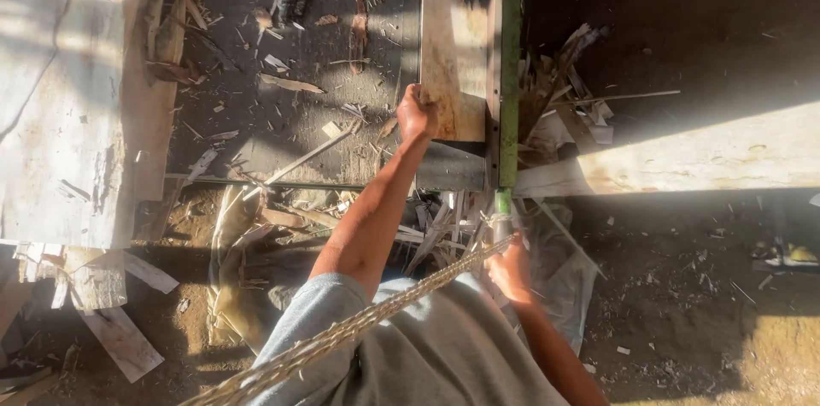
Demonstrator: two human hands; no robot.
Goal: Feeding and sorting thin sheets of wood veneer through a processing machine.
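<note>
Wood scraps (282, 81) litter the dark floor (683, 22). The left hand (416, 113) holds its grip closed on a thin wood sheet (453, 64); the right hand (510, 269) grasps the green blade's (510, 73) handle beside it.

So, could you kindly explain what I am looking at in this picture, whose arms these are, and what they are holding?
There is no machine here: the single view comes from a camera worn on a person's head, looking down at their own bare arms and grey shirt. The left hand closes its grip on the edge of a thin pale sheet of wood veneer lying on a dark work surface. The right hand holds the lower end of a long green bar that runs along the sheet's right side. A braided pale rope crosses the chest. Wood scraps and splinters litter the surface and the earth floor.
</note>
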